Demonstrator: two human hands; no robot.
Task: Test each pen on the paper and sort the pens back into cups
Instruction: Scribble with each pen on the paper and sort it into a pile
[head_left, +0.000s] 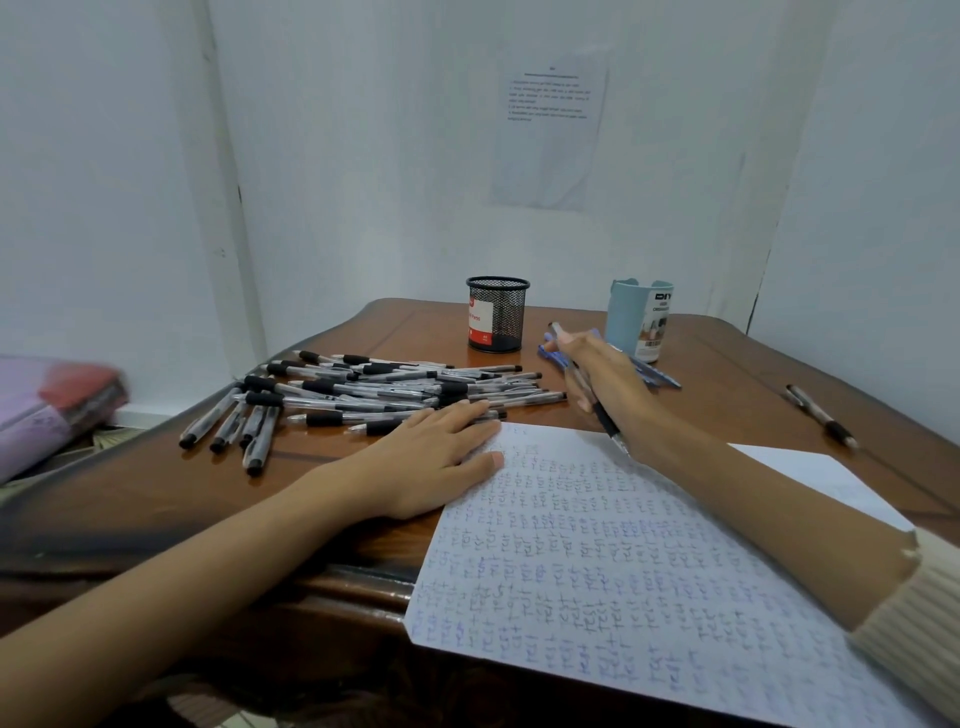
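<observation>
**Holding a pen above the filled paper**

Gripping a pen, the right hand sits right of centre, its fingers curled round the barrel. The black-gripped tip points down toward the top edge of the paper; whether it touches the sheet cannot be told.

The left hand lies flat at centre with fingers straight and released, holding nothing. Its fingertips rest on the paper's upper left corner and against the near edge of the pile.

The paper fills the lower right of the frame, covered in rows of small handwritten words.

The pile of clear pens with black grips spreads across the desk left of centre, a few lying loose at its lower left.

A mesh cup stands upright at the back, centre. A blue cup stands to its right. Some blue pens lie on the desk just in front of the blue cup, partly hidden by the right hand.

A lone pen lies well apart at the right edge.

A printed notice hangs on the wall above, and folded cloth shows at far left.
</observation>
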